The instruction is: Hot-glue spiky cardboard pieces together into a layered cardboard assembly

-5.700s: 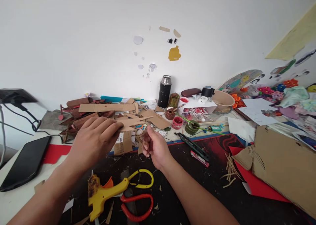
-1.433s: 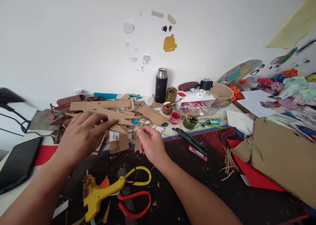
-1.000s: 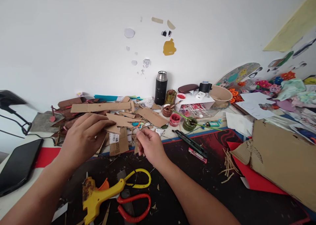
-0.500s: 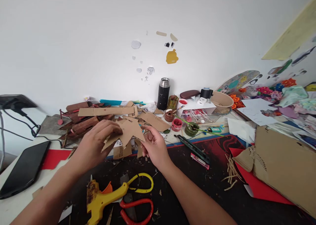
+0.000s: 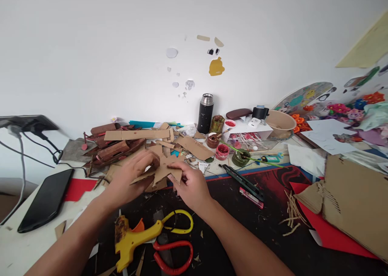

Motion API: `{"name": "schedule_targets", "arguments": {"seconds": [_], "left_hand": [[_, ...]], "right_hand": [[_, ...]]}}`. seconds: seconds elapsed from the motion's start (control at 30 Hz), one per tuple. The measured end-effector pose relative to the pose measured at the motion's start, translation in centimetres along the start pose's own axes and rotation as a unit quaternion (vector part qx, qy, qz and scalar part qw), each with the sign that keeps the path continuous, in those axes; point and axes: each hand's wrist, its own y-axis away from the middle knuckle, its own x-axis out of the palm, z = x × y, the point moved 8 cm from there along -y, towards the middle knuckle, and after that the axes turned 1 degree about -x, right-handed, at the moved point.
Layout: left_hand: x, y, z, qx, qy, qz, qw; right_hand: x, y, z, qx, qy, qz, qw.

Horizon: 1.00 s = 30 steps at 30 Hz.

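Both my hands hold a jagged brown cardboard cutout [image 5: 162,169] just above the desk. My left hand [image 5: 131,179] grips its left side with the thumb on top and fingers curled beneath. My right hand [image 5: 190,185] pinches the right edge between thumb and fingers. Behind them lies a heap of cardboard strips [image 5: 136,135] and brown painted pieces [image 5: 113,150]. A yellow glue gun [image 5: 135,237] lies near my forearms, beside scissors with one yellow and one red handle [image 5: 176,243].
A black phone [image 5: 45,199] lies at the left edge with cables behind it. A black flask [image 5: 205,113], paint pots [image 5: 222,151], a black utility knife [image 5: 242,181] and a bowl [image 5: 280,123] stand further back. A big cardboard sheet [image 5: 354,205] on red paper fills the right.
My left hand lifted a cardboard cutout off the heap and brought it nearer. My right hand, earlier curled by itself, now grips the cutout's right edge. The view shifted slightly.
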Motion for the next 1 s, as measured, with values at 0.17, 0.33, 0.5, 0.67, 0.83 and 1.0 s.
{"name": "schedule_targets", "arguments": {"seconds": [0.17,0.33,0.5,0.67,0.83,1.0], "left_hand": [[0.0,0.0,0.8,-0.037,0.046,0.015,0.998],[-0.5,-0.3,0.0,-0.023,0.066,0.006,0.998],[-0.9,-0.3,1.2,-0.006,-0.011,0.021,1.0],[-2.9,0.0,5.7,-0.18,-0.171,-0.003,0.969],[-3.8,0.4,5.8,-0.288,-0.083,-0.041,0.953],[-3.1,0.5,5.3,-0.297,0.027,-0.004,0.955]], "right_hand": [[-0.1,0.0,-0.4,0.001,0.003,-0.009,1.0],[0.0,0.0,-0.6,0.005,-0.005,-0.012,1.0],[-0.1,-0.1,-0.8,0.01,-0.024,-0.013,1.0],[-0.6,-0.2,-0.7,0.004,-0.042,-0.038,0.998],[-0.6,0.0,-0.3,-0.017,0.044,-0.036,0.998],[-0.3,0.4,0.6,-0.086,0.116,-0.023,0.989]]}}
